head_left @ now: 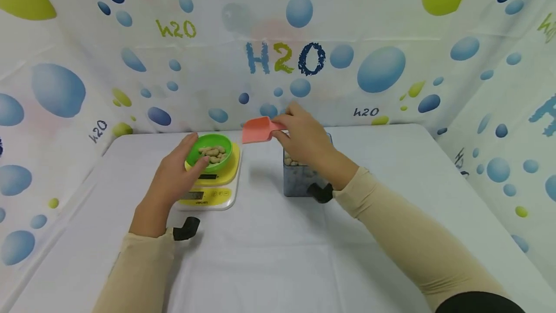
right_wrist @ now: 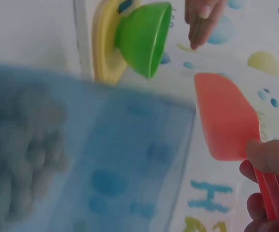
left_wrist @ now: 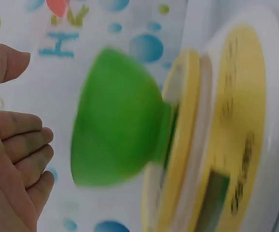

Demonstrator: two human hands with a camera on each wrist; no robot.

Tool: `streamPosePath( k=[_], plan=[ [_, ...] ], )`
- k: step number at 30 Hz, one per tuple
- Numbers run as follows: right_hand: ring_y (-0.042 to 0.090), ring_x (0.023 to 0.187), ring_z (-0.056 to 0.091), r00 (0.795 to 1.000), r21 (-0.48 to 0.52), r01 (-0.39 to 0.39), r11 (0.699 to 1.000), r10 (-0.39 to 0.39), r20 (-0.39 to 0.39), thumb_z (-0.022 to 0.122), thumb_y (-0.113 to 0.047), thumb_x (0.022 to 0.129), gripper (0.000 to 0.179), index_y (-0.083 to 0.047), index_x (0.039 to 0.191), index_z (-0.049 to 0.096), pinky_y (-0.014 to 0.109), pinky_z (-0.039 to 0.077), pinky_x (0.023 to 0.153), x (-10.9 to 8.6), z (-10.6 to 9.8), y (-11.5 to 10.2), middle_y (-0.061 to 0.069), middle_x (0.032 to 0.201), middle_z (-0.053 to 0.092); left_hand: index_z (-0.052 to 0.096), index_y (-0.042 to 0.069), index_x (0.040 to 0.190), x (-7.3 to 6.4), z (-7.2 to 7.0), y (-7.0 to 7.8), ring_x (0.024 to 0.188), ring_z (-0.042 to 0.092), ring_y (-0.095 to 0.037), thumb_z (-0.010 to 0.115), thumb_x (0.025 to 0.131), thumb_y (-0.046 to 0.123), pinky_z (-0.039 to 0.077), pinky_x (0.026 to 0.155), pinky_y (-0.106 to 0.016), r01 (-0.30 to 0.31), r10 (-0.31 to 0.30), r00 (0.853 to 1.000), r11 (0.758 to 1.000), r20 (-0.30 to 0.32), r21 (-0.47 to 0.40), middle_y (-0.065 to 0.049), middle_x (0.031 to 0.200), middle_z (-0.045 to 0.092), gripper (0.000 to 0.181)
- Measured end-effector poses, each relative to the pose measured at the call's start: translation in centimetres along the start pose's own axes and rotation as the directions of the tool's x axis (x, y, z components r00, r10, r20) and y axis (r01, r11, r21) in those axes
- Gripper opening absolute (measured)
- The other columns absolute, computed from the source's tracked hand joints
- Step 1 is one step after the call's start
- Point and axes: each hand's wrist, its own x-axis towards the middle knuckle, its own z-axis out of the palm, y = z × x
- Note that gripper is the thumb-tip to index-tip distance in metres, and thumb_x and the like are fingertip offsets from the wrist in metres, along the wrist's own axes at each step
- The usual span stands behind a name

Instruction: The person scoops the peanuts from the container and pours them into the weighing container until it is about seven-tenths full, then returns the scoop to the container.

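Observation:
My right hand (head_left: 306, 136) grips a pink scoop (head_left: 257, 130) by its handle, above the table between the kitchen scale and the bluish see-through container. In the right wrist view, thumb and fingers wrap the handle of the scoop (right_wrist: 229, 118). A green bowl (head_left: 220, 140) with several peanuts (head_left: 213, 152) in it sits on the yellow platform of the kitchen scale (head_left: 223, 201). Beside the bowl's left side is my left hand (head_left: 171, 175), fingers relaxed. The left wrist view shows a gap between this hand (left_wrist: 14, 159) and the bowl (left_wrist: 115, 121).
The bluish see-through container (head_left: 297, 180), holding peanuts (head_left: 290, 160), stands below my right wrist and is partly hidden by it. A white cloth (head_left: 269, 264) covers the table. Behind it hangs a printed curtain (head_left: 208, 86).

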Motion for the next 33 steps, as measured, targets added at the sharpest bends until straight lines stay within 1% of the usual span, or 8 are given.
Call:
streamPosePath(
  k=[2, 7, 13, 18, 21, 25, 28, 33],
  plan=[
    [0.016, 0.089, 0.052, 1.000, 0.011, 0.018, 1.000, -0.018, -0.005, 0.066, -0.029, 0.095, 0.034, -0.012, 0.124, 0.069, 0.028, 0.053, 0.080, -0.7, -1.0, 1.2, 0.003, 0.101, 0.051, 0.019, 0.020, 0.159, 0.1, 0.3, 1.0, 0.149, 0.022, -0.039, 0.048, 0.099, 0.051, 0.023, 0.116, -0.062, -0.023, 0.023, 1.000, 1.000, 0.010, -0.008, -0.008, 0.164, 0.021, 0.074],
    [0.018, 0.082, 0.052, 0.998, 0.026, 0.059, 0.998, -0.058, -0.031, 0.068, -0.027, 0.094, 0.032, -0.010, 0.121, 0.070, 0.028, 0.049, 0.070, -2.3, -3.0, 3.5, 0.005, 0.098, 0.051, 0.020, 0.026, 0.158, 0.5, 1.2, 3.3, 0.150, 0.022, -0.034, 0.049, 0.099, 0.052, 0.023, 0.117, -0.061, -0.089, 0.090, 0.995, 0.996, 0.038, -0.019, -0.004, 0.164, 0.021, 0.071],
    [0.017, 0.079, 0.050, 0.996, 0.012, 0.074, 0.997, -0.074, -0.045, 0.070, -0.024, 0.093, 0.029, -0.010, 0.118, 0.072, 0.028, 0.045, 0.064, -4.1, -4.2, 5.4, 0.003, 0.094, 0.050, 0.024, 0.023, 0.158, 1.5, 2.7, 6.5, 0.150, 0.023, -0.027, 0.051, 0.098, 0.051, 0.026, 0.118, -0.055, -0.170, 0.172, 0.983, 0.985, 0.064, -0.033, -0.001, 0.164, 0.022, 0.070],
    [0.017, 0.076, 0.049, 0.994, -0.026, 0.099, 0.995, -0.100, -0.045, 0.071, -0.022, 0.092, 0.029, -0.007, 0.117, 0.072, 0.029, 0.044, 0.062, -5.1, -4.7, 6.6, 0.005, 0.092, 0.050, 0.022, 0.022, 0.158, 2.2, 4.6, 8.9, 0.151, 0.021, -0.022, 0.051, 0.098, 0.051, 0.026, 0.119, -0.051, -0.222, 0.226, 0.968, 0.974, 0.105, -0.043, 0.002, 0.164, 0.020, 0.072],
    [0.018, 0.074, 0.049, 0.993, -0.050, 0.112, 0.992, -0.114, -0.040, 0.071, -0.020, 0.091, 0.028, -0.007, 0.116, 0.072, 0.029, 0.043, 0.061, -5.4, -4.8, 7.0, 0.006, 0.091, 0.049, 0.020, 0.023, 0.159, 2.5, 5.8, 9.9, 0.151, 0.020, -0.020, 0.051, 0.099, 0.051, 0.027, 0.119, -0.049, -0.243, 0.248, 0.959, 0.968, 0.136, -0.054, 0.003, 0.165, 0.018, 0.073],
    [0.019, 0.074, 0.050, 0.988, -0.104, 0.149, 0.983, -0.152, -0.014, 0.074, -0.017, 0.089, 0.026, -0.008, 0.112, 0.075, 0.028, 0.044, 0.062, -5.7, -4.8, 7.6, 0.006, 0.089, 0.051, 0.019, 0.025, 0.159, 2.8, 7.0, 11.0, 0.151, 0.020, -0.020, 0.052, 0.099, 0.048, 0.028, 0.119, -0.049, -0.242, 0.249, 0.954, 0.968, 0.168, -0.061, 0.004, 0.165, 0.017, 0.072],
    [0.020, 0.074, 0.051, 0.979, -0.166, 0.200, 0.965, -0.202, 0.010, 0.077, -0.015, 0.086, 0.023, -0.009, 0.108, 0.076, 0.029, 0.045, 0.062, -5.8, -4.7, 7.9, 0.006, 0.087, 0.054, 0.020, 0.023, 0.158, 3.0, 7.6, 11.5, 0.151, 0.020, -0.019, 0.052, 0.099, 0.045, 0.027, 0.119, -0.049, -0.243, 0.253, 0.951, 0.967, 0.176, -0.077, 0.005, 0.165, 0.017, 0.071],
    [0.022, 0.072, 0.053, 0.961, -0.267, 0.270, 0.925, -0.274, 0.026, 0.078, -0.011, 0.083, 0.017, -0.013, 0.100, 0.078, 0.031, 0.046, 0.060, -6.0, -4.4, 8.4, 0.006, 0.084, 0.056, 0.024, 0.020, 0.158, 3.2, 8.4, 11.9, 0.151, 0.020, -0.019, 0.051, 0.101, 0.043, 0.026, 0.120, -0.049, -0.250, 0.265, 0.948, 0.963, 0.176, -0.101, 0.005, 0.165, 0.018, 0.068]
  ],
)
